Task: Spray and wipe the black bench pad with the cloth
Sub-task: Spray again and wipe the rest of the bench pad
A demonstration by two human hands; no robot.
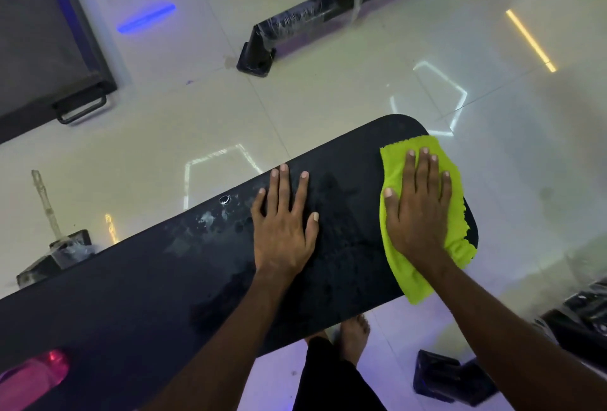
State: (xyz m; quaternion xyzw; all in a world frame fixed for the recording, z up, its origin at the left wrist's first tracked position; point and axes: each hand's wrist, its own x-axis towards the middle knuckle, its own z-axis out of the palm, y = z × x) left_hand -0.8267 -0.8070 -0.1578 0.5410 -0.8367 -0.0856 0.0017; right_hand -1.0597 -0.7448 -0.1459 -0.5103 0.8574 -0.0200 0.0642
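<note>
Across the middle of the view runs the black bench pad (157, 279), a long rounded surface blotched with pale wet smears and darker damp patches, a small nick near its far edge. At its right end lies the lime-green cloth (399, 266), frayed along its edge, pressed flat under the right hand (418, 210) (fingers spread, not gripping). Beside it the left hand (284, 230) rests open and flat on bare pad. A blurred pink object (33, 377) at the lower left is hard to identify.
</note>
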